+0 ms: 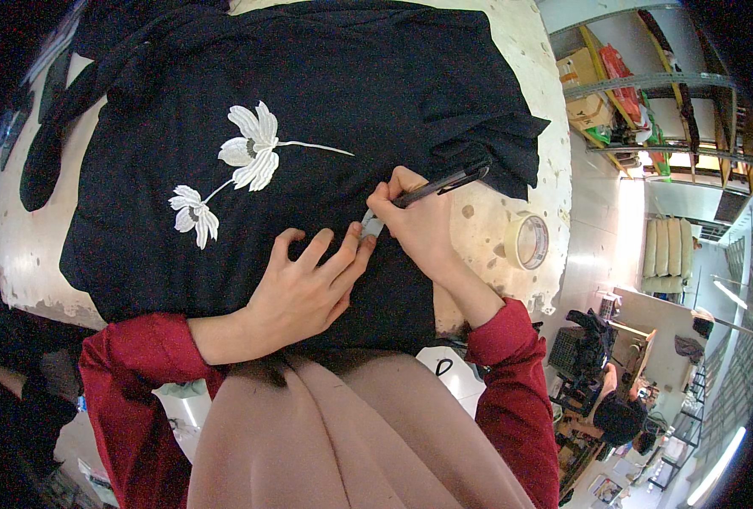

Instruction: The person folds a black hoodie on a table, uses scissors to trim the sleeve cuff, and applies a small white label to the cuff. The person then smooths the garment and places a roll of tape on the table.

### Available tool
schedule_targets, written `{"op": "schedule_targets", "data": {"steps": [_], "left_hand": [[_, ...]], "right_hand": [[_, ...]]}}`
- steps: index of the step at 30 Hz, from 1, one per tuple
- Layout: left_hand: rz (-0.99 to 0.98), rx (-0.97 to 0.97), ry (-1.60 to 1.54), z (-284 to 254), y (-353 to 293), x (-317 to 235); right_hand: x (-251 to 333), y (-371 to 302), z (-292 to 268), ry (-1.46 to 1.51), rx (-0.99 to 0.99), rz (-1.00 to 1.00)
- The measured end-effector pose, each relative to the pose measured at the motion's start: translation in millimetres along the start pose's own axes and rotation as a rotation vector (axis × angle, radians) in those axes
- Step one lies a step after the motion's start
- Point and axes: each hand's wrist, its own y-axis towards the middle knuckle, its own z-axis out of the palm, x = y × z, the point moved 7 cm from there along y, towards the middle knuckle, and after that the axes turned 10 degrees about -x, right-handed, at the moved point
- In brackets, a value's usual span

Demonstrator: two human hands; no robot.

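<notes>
A black garment (326, 76) is spread over the worktable, bearing two white embroidered flowers (250, 148) with thin stems. My right hand (415, 220) grips a dark pen (444, 183), its upper end pointing up and right. Beneath the pen's lower end is a small pale piece (371, 224), perhaps tape or a label; its kind is not clear. My left hand (304, 284) lies on the cloth with fingers spread, fingertips touching that pale piece. The pen's tip is hidden by my right hand.
A roll of tape (527, 241) lies on the stained, pale worktable (487, 280) right of my right hand. Shelves (648, 85) with boxes and bags stand beyond the right edge. Farther down on the right, another person (618, 416) sits near a machine.
</notes>
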Motion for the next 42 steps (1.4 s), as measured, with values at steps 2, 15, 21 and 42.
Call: {"op": "schedule_targets", "data": {"steps": [2,15,21,42], "left_hand": [[0.001,-0.006,0.000,1,0,0],[0.001,-0.006,-0.002,1,-1,0],[0.033,-0.027,-0.004,-2,-3,-4],[0.069,-0.075,0.015,-6,-1,-5]], "right_hand": [[-1,0,0,0.000,0.008,0.038],[2,2,-2,0.125,-0.008,0.085],[-4,-19,6,0.197,0.205,0.329],[7,-23,8,0.017,0.183,-0.022]]}}
